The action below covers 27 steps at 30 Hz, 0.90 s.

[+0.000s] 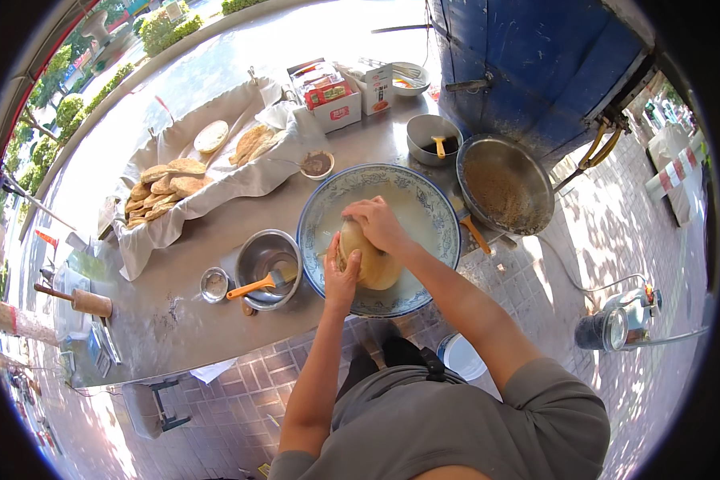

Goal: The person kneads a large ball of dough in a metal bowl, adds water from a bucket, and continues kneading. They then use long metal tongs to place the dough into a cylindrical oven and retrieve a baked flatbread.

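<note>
A large pale lump of dough [377, 271] rests in a wide white basin with a blue floral pattern [435, 240]. My left hand [342, 273] cups the dough's left side, thumb towards me. Over its far end curls my right hand [378, 223], fingers pressing on the top and hiding part of it. To the left of the basin stands a steel bowl [249, 264], across which lies a brush with an orange handle [253, 288]. Beside that bowl is a small metal cup [215, 284] with pale contents.
Cloth-lined tray [216, 207] holds several flatbreads [165, 189]. Beyond the basin are a small bowl of brown paste [318, 163], a cardboard box of packets [333, 108] and a pot of dark liquid [435, 141]. A pan of brown powder [498, 186] and a blue cabinet [534, 66] bound the right. A rolling pin [90, 302] lies far left.
</note>
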Each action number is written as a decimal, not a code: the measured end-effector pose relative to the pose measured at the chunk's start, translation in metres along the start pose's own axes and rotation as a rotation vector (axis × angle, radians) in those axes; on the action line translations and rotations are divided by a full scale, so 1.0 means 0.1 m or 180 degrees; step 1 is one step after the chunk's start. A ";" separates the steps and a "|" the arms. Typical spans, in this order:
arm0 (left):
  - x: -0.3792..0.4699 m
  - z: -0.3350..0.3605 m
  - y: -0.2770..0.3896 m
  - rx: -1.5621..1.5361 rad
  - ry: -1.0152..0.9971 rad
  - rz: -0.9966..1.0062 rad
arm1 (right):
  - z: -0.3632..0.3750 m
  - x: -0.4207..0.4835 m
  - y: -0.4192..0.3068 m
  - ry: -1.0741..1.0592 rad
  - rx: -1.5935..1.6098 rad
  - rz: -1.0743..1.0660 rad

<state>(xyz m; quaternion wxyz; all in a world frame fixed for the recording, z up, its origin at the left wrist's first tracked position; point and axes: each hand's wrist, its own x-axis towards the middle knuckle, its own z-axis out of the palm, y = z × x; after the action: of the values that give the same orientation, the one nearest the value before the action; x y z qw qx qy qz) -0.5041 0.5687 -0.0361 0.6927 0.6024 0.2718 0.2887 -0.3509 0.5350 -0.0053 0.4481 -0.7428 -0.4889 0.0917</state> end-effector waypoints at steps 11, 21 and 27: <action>-0.03 0.00 -0.07 -0.0169 0.0075 -0.0272 | -0.04 -0.20 0.99 0.0420 -0.1138 -0.0746; 0.34 -0.24 0.44 -0.0322 -0.1021 -0.1890 | -0.37 -0.34 -0.15 0.0133 0.0141 -0.0347; 0.09 -0.18 0.19 -0.0774 -0.0516 -0.1361 | -0.02 -0.28 -0.21 0.0265 0.0014 -0.0235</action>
<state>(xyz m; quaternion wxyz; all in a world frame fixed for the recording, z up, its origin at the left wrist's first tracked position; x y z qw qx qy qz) -0.5117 0.5895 -0.0196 0.8248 0.4648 0.2999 0.1170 -0.3773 0.5139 0.0038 0.4728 -0.7265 -0.4967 0.0451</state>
